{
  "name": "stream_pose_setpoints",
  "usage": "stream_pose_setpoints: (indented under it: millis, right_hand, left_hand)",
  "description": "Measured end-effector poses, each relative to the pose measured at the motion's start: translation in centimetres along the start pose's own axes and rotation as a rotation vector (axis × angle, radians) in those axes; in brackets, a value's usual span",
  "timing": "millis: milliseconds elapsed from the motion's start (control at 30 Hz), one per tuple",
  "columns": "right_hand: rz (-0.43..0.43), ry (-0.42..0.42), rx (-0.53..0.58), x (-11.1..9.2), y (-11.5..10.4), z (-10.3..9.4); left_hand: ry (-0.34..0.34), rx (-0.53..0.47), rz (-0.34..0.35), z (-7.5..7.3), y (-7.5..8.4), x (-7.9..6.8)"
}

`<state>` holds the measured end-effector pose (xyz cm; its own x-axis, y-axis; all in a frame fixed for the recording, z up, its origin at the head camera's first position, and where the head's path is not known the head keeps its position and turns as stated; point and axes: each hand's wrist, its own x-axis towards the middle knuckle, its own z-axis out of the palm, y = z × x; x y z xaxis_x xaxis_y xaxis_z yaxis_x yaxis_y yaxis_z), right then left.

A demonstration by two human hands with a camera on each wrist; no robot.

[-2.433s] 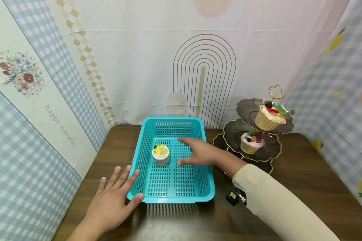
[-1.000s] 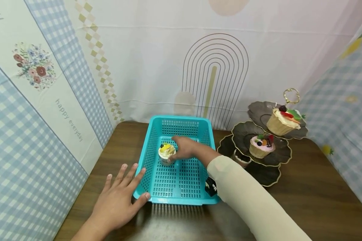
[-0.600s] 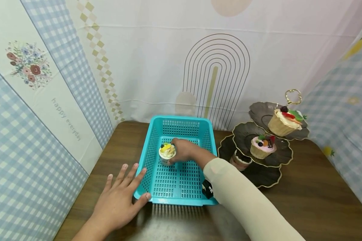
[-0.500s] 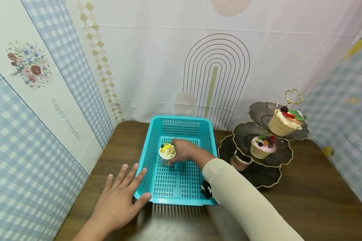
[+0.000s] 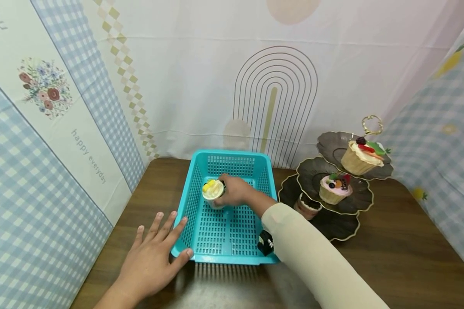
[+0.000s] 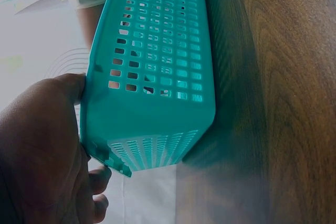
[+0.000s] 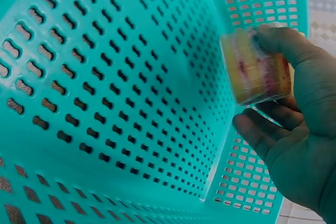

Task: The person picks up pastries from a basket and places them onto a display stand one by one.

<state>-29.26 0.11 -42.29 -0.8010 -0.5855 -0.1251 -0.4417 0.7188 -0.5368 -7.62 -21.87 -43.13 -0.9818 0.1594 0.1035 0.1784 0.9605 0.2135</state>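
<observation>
In the head view, my right hand (image 5: 236, 192) reaches into the turquoise basket (image 5: 228, 259) and pinches a small clear dessert cup (image 5: 213, 191) with cream and yellow fruit on top. The right wrist view shows the cup's side, with layers of yellow sponge and red filling (image 7: 252, 69). Thumb and fingers hold it, and it leans over inside the basket. My left hand (image 5: 148, 259) has its fingers spread at the basket's front left corner. In the left wrist view the thumb lies against the rim (image 6: 86, 103).
Right of the basket stands a tiered stand (image 5: 309, 174) with dark scalloped plates. A fruit-topped cupcake (image 5: 355, 163) sits on the top plate, a pink one (image 5: 332, 195) on the middle plate, and another dessert cup (image 5: 306, 208) at the bottom. Curtains (image 5: 193, 86) enclose the wooden table (image 5: 402, 240).
My right hand moved left onto the dessert cup and took hold of it. The cup has since tilted and risen slightly. My left hand stays at the basket's corner.
</observation>
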Motion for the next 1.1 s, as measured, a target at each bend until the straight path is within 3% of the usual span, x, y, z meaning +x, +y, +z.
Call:
stream_pose_setpoints:
  millis: [233, 433, 867, 1100]
  right_hand:
    - [-0.073, 0.130, 0.168, -1.2, -0.1, -1.7]
    - [-0.108, 0.179, 0.293, -3.0, -0.1, -3.3]
    - [-0.066, 0.271, 0.324, -8.4, 0.1, -4.9]
    - [-0.022, 0.280, 0.388, -11.8, 0.2, -5.0]
  left_hand:
    - [-0.003, -0.004, -0.002, -0.1, 0.1, -0.1]
    - [0.002, -0.001, 0.002, -0.3, 0.2, -0.1]
    - [-0.021, -0.010, 0.002, -0.6, 0.0, -0.3]
    - [-0.035, -0.024, 0.008, -0.7, -0.4, -0.4]
